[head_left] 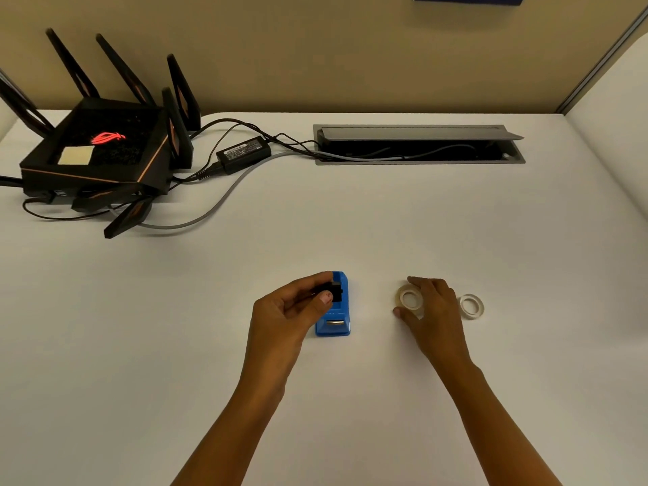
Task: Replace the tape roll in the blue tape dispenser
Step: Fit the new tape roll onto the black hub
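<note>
Pinching a small black part (335, 291), possibly the spool core, the left hand (291, 310) covers the left side of the blue tape dispenser (335, 324), which stands near the middle of the desk (350, 222). The right hand (433, 310) grasps a tape roll (409, 299), half hiding it, and a second roll (471, 305) lies just beside the hand. A router (101, 152) and a cable hatch (419, 145) sit along the far edge.

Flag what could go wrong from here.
Right hand grips one tape roll while a similar second roll lies beside it: old and new may get swapped. Left hand pinches the small black hub at the blue dispenser; it could slip, and the dispenser looks unsteadied.
</note>
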`<control>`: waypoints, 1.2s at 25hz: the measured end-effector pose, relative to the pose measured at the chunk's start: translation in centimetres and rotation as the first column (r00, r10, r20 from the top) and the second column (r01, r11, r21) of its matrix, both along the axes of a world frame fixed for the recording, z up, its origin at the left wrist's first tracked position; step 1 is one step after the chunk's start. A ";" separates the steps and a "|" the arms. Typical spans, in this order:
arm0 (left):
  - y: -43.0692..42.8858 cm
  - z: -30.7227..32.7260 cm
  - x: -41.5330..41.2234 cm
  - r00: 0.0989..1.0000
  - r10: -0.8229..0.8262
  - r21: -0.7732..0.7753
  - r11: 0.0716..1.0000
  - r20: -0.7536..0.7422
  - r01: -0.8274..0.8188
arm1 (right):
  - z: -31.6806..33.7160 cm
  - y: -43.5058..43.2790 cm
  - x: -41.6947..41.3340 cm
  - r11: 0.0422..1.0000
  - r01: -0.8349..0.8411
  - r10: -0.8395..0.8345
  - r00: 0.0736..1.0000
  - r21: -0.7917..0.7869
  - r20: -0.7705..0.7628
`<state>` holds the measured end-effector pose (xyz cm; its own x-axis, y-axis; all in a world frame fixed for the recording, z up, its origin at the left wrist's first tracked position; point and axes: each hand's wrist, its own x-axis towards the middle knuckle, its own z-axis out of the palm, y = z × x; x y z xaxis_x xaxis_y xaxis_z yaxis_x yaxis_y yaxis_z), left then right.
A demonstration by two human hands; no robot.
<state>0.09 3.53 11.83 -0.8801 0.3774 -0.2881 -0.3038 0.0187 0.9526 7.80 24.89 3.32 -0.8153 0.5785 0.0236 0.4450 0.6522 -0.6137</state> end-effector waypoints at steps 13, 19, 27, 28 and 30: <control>0.3 0.3 0.2 0.997 -0.045 -0.059 0.997 0.056 0.049 | 6.5 -4.4 1.5 0.771 -0.189 0.001 0.955 -0.608 -0.296; 0.6 1.0 0.8 0.996 -0.084 -0.066 0.994 0.024 0.086 | 8.3 -6.0 1.2 0.731 -0.281 0.078 0.940 -0.622 -0.333; 0.2 1.2 1.1 0.997 -0.079 -0.086 0.993 0.013 0.080 | 9.1 -6.5 0.9 0.705 -0.313 0.100 0.932 -0.637 -0.349; 0.2 1.3 1.1 0.997 -0.077 -0.087 0.993 0.011 0.077 | 9.1 -6.5 0.9 0.701 -0.319 0.100 0.930 -0.638 -0.355; 0.2 1.4 1.2 0.997 -0.073 -0.090 0.993 0.003 0.073 | 9.3 -6.4 0.9 0.695 -0.336 0.113 0.924 -0.636 -0.364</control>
<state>1.28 3.77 13.23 -0.8512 0.4132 -0.3236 -0.2985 0.1260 0.9461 8.73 18.53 12.59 -0.9436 0.3264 -0.0552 0.0814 0.0673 -0.9944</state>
